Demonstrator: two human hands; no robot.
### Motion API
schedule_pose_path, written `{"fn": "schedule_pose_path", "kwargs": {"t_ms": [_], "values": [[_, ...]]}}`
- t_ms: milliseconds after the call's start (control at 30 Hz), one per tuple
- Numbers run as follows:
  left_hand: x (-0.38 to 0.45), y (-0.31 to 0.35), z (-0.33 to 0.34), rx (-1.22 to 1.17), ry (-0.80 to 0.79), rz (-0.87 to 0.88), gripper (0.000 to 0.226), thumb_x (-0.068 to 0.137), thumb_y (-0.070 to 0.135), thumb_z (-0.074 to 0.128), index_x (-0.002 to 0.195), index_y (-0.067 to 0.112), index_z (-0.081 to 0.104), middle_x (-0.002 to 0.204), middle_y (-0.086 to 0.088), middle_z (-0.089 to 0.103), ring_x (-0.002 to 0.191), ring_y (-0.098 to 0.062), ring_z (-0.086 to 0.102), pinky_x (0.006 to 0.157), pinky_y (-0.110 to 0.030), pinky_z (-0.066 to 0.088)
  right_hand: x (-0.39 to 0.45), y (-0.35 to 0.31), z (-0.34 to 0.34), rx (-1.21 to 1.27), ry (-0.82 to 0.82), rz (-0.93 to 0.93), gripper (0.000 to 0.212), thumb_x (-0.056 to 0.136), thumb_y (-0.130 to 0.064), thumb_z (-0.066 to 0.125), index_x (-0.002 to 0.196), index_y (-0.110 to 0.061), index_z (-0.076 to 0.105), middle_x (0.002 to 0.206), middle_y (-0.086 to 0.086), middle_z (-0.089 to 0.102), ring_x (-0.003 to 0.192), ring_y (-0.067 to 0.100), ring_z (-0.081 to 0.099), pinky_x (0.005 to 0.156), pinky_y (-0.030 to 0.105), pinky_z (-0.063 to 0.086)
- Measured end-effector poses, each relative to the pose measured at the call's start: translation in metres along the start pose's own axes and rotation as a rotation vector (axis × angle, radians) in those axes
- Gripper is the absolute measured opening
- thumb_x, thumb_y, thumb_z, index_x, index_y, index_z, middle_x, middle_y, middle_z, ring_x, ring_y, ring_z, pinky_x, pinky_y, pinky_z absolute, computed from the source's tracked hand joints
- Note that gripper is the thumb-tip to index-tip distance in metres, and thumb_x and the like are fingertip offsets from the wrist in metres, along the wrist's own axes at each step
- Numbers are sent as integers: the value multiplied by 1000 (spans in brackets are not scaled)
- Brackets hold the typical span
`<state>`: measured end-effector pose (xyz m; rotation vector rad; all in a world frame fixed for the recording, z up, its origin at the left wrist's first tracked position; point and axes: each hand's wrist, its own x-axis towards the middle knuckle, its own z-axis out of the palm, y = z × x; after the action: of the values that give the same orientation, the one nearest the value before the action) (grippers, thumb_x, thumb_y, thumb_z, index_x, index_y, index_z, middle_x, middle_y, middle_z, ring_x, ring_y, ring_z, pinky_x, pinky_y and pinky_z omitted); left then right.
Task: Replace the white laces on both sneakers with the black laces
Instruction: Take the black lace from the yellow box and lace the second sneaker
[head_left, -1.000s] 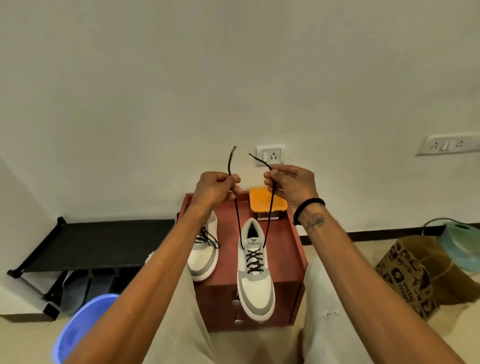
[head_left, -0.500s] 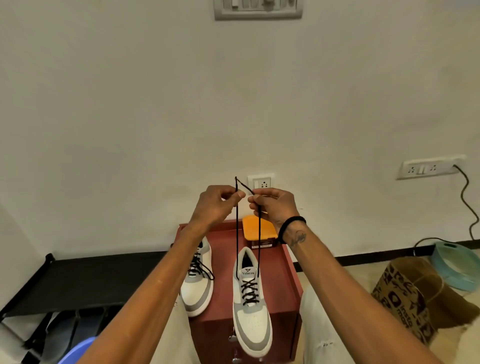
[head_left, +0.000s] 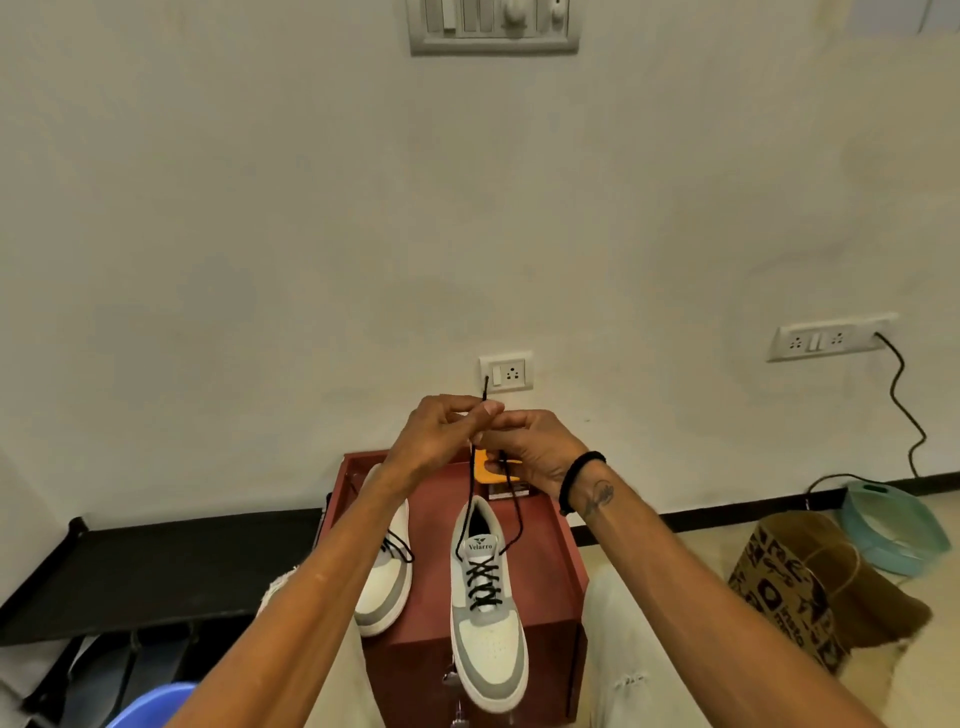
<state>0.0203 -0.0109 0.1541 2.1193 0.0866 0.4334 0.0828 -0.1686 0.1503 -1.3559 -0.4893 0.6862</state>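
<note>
Both hands meet up in front of the wall, fingertips touching. L hand (head_left: 436, 441) has thumb & fingers curled, pinching the black lace (head_left: 470, 499); one lace tip pokes up just above the pinch. R hand (head_left: 535, 452) is curled round the other run of the same lace, right beside the L. From the grip two strands drop down, slightly apart, to the top eyelets of the near sneaker (head_left: 488, 623), which sits straight below the hands w/ black lace criss-crossed over its tongue. Second sneaker (head_left: 384, 582) lies below & left of the grip, partly behind the L forearm, black lace on it too. Both rest on a red cabinet (head_left: 550, 561). Orange thing (head_left: 488, 467) just behind & under the hands, mostly hidden. Wall socket (head_left: 506, 373) just above the grip. Black band (head_left: 579, 478) on the R wrist.
</note>
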Motion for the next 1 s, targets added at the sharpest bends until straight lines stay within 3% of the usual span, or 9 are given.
{"fn": "schedule_pose_path", "kwargs": {"t_ms": [133, 300, 400, 467, 533, 633, 833, 900, 1000], "values": [[-12, 3, 5, -296, -115, -392, 72, 99, 74, 26, 122, 23, 71, 103, -9, 79, 94, -22, 77, 100, -44, 55, 1, 7, -5, 60, 79, 10, 11, 85, 2, 75, 85, -7, 69, 77, 10, 62, 65, 17, 58, 73, 36, 57], [-24, -18, 4, -326, -71, -529, 102, 96, 80, 9, 68, 7, 76, 59, -10, 63, 51, -18, 58, 71, -32, 52, -8, 15, -18, -245, -177, -108, 14, 88, -1, 75, 101, -3, 76, 98, 14, 76, 93, 32, 73, 89, 40, 58], [-26, -25, 3, -216, -100, -484, 91, 102, 71, 22, 72, 2, 73, 52, -6, 56, 49, -15, 54, 59, -24, 49, -9, 30, -15, -808, -382, -190, 12, 89, -13, 76, 101, -14, 80, 94, 1, 78, 88, 16, 73, 81, 33, 59], [-30, -28, 6, -92, -90, -411, 63, 108, 48, 45, 87, -2, 76, 56, -5, 64, 51, -14, 56, 60, -24, 52, -1, 46, -14, -1185, -272, -331, 15, 91, -16, 71, 99, -22, 81, 92, -3, 75, 87, 13, 68, 76, 31, 52], [-33, -34, 10, -2, -41, -380, 37, 107, 27, 54, 97, -2, 75, 60, -4, 69, 47, -13, 58, 62, -27, 54, 5, 65, -14, -1329, -11, -503, 22, 93, -14, 63, 103, -24, 80, 97, 1, 68, 90, 20, 63, 72, 33, 47], [-42, -40, 17, -171, -73, -509, 36, 109, 21, 49, 101, -8, 70, 74, -17, 70, 43, -11, 56, 49, -22, 52, 3, 87, -12, -1271, 205, -688, 21, 93, -11, 64, 105, -22, 78, 99, 1, 60, 83, 19, 58, 61, 34, 48], [-49, -58, 28, -711, -15, -610, 21, 105, 20, 58, 110, 4, 70, 80, -6, 68, 59, -8, 61, 55, -19, 54, 4, 108, -4, -1057, 222, -734, 19, 91, -7, 71, 106, -15, 77, 97, 0, 61, 83, 11, 57, 68, 31, 55], [-51, -66, 34, -813, 50, -626, 15, 103, 16, 59, 107, 8, 71, 86, -5, 72, 71, -11, 67, 62, -22, 57, 5, 115, -4, -986, 189, -706, 20, 91, -7, 71, 107, -17, 77, 101, -3, 61, 89, 5, 56, 78, 25, 54], [-57, -81, 39, -1102, 179, -637, 17, 106, 16, 52, 97, 12, 66, 93, -7, 73, 93, -22, 71, 91, -35, 58, 3, 126, -10, -820, 151, -590, 20, 91, -11, 74, 106, -23, 79, 113, -6, 59, 108, 3, 57, 95, 16, 47]]}}
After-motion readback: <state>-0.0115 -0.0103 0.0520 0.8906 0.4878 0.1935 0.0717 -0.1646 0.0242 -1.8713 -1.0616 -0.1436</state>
